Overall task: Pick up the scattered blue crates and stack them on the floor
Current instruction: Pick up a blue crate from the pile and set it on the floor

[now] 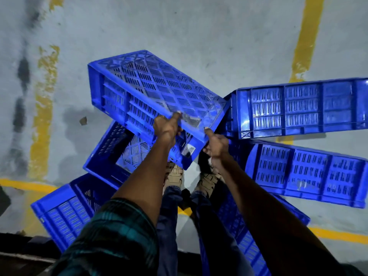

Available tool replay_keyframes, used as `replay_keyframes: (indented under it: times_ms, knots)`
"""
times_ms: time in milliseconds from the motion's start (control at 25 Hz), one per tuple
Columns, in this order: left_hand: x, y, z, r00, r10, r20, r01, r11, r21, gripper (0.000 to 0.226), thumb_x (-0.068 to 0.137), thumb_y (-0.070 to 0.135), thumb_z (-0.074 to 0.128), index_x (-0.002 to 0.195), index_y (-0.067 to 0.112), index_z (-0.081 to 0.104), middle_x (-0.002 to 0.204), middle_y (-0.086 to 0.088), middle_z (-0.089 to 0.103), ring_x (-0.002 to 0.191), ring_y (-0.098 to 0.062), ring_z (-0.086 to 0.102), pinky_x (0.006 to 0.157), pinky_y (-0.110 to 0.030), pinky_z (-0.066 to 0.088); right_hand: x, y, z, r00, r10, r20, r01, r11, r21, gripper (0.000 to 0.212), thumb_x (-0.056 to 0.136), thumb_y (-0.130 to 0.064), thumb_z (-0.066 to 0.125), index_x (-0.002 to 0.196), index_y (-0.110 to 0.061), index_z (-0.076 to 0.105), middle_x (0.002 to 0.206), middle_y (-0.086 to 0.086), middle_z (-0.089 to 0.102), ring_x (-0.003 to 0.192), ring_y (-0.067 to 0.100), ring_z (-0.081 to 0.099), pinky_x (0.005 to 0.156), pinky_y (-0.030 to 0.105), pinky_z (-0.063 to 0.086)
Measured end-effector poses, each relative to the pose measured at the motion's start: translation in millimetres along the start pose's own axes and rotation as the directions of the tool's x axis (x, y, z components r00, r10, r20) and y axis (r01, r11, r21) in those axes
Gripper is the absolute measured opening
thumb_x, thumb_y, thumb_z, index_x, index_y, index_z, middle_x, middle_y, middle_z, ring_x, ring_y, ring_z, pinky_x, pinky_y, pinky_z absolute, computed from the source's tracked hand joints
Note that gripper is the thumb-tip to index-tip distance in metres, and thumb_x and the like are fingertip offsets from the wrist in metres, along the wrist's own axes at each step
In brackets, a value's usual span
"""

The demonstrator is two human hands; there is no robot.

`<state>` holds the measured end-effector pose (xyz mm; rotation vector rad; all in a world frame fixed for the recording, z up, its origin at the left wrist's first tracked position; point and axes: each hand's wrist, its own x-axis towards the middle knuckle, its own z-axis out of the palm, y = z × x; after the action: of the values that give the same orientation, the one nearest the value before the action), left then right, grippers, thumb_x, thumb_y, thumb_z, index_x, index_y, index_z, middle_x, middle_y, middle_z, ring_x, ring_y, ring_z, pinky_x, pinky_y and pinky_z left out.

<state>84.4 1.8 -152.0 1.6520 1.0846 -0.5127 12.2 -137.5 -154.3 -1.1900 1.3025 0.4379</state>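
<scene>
A blue slotted crate (151,92) hangs upside down and tilted above the floor, its latticed bottom facing up. My left hand (166,127) grips its near edge on the left, and my right hand (216,145) grips the same edge at the near right corner. Beneath it an open blue crate (111,150) stands on the floor. Two more crates lie on their sides at the right, one farther (298,108) and one nearer (304,172). Another crate (63,212) lies at the lower left, and one more crate (243,236) is half hidden by my right arm.
The grey concrete floor (199,36) carries worn yellow lines, one on the left (42,116), one at the upper right (306,40) and one across the bottom. My feet in tan shoes (175,176) stand between the crates. A small scrap (83,120) lies left of the held crate.
</scene>
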Motion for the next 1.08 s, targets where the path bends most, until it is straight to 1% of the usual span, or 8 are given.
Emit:
replay_keyframes:
  times_ms: [120,280,400,480,600,760,920,1080]
  knots:
    - [-16.1,53.9,-14.9,0.999,0.050,-0.019,-0.051,0.998,-0.044,0.032,0.087,0.020,0.073,0.078,0.008,0.045,0.058,-0.009,0.048,0.037,-0.020,0.048,0.043,-0.029,0.047,-45.1,-38.3,9.1,0.997,-0.079,0.026,0.077,0.995,0.059,0.034,0.085,-0.037,0.074,0.085,-0.018,0.046,0.066,0.000,0.045,0.055,0.012,0.044,0.048,0.024,0.048]
    - [-42.5,117.4,-29.8,0.986,0.142,-0.085,-0.148,0.986,-0.080,0.038,0.081,0.018,0.076,0.069,0.011,0.041,0.060,-0.010,0.047,0.038,-0.020,0.046,0.041,-0.023,0.035,-113.8,-79.8,7.5,0.951,-0.261,0.165,0.227,0.953,0.199,0.030,0.092,-0.035,0.067,0.101,-0.013,0.049,0.072,0.001,0.049,0.064,0.016,0.050,0.059,0.029,0.052]
    - [-79.6,163.4,-49.1,0.977,0.174,-0.122,-0.193,0.966,-0.175,0.046,0.074,0.010,0.077,0.062,0.014,0.032,0.056,-0.007,0.036,0.050,-0.019,0.040,0.054,-0.039,0.020,-177.7,-102.4,-0.1,0.866,-0.452,0.214,0.409,0.886,0.219,0.019,0.097,-0.027,0.061,0.101,-0.010,0.054,0.074,0.009,0.061,0.059,0.016,0.058,0.057,0.027,0.049]
    - [-109.9,188.1,-66.4,0.978,0.169,-0.126,-0.194,0.952,-0.235,0.047,0.070,0.007,0.076,0.058,0.014,0.031,0.053,-0.004,0.035,0.052,-0.018,0.040,0.054,-0.041,0.019,-212.4,-104.7,-10.9,0.809,-0.566,0.162,0.544,0.824,0.158,0.017,0.097,-0.027,0.061,0.096,-0.011,0.058,0.073,0.013,0.063,0.061,0.017,0.059,0.056,0.028,0.049]
    - [-156.6,212.5,-87.9,0.980,0.160,-0.117,-0.184,0.955,-0.233,0.044,0.067,0.008,0.075,0.052,0.014,0.034,0.050,-0.005,0.041,0.042,-0.016,0.044,0.046,-0.027,0.034,-250.6,-88.1,-39.2,0.729,-0.678,0.094,0.684,0.727,-0.062,0.021,0.094,-0.035,0.064,0.086,-0.015,0.061,0.077,0.014,0.065,0.069,0.017,0.060,0.066,0.036,0.051]
    - [-222.9,242.7,-112.1,0.993,0.120,-0.022,-0.121,0.952,-0.282,0.033,0.075,-0.001,0.071,0.061,0.008,0.044,0.044,-0.007,0.047,0.029,-0.016,0.043,0.038,-0.019,0.034,-302.8,-64.5,-83.0,0.692,-0.682,0.237,0.720,0.627,-0.298,0.025,0.090,-0.036,0.069,0.090,-0.010,0.066,0.085,0.001,0.070,0.079,0.001,0.064,0.076,0.024,0.052]
    - [-273.9,257.7,-128.0,0.997,0.057,0.055,-0.038,0.951,-0.307,0.016,0.083,-0.008,0.063,0.070,-0.002,0.055,0.034,-0.005,0.048,0.025,-0.013,0.042,0.034,-0.015,0.032,-338.6,-53.0,-113.0,0.661,-0.673,0.332,0.743,0.521,-0.420,0.048,0.075,-0.049,0.079,0.105,-0.018,0.057,0.098,-0.008,0.068,0.093,-0.007,0.063,0.081,0.021,0.051]
    - [-306.3,268.2,-147.1,0.996,0.053,0.070,-0.027,0.942,-0.334,0.022,0.085,-0.010,0.053,0.067,0.002,0.050,0.053,-0.010,0.049,0.026,-0.013,0.043,0.033,-0.014,0.031,-369.1,-47.4,-123.9,0.631,-0.664,0.402,0.750,0.390,-0.534,0.065,0.063,-0.063,0.081,0.103,-0.025,0.045,0.099,-0.008,0.057,0.086,0.011,0.054,0.071,0.028,0.042]
